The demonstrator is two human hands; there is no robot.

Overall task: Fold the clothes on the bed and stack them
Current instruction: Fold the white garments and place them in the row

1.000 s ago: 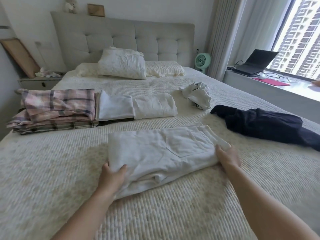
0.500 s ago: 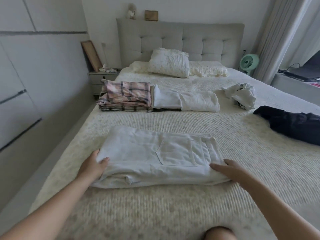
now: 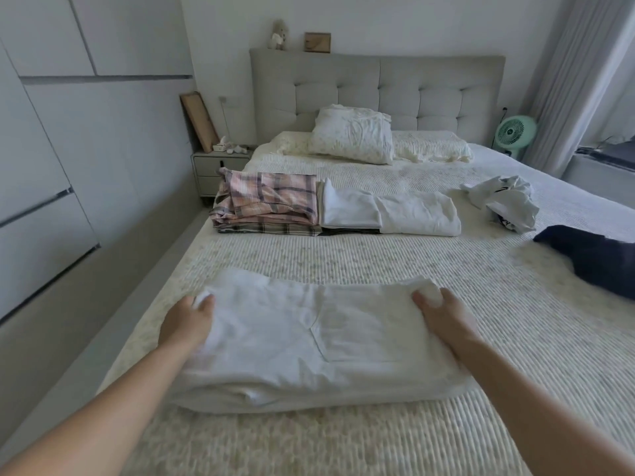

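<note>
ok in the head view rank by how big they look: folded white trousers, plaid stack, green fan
1. folded white trousers, though nearest the camera
2. plaid stack
3. green fan, though farthest away

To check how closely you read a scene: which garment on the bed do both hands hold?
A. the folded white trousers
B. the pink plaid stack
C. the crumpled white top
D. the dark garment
A: the left hand and the right hand each grip one end of the folded white trousers; the other clothes lie untouched farther up the bed.
</note>
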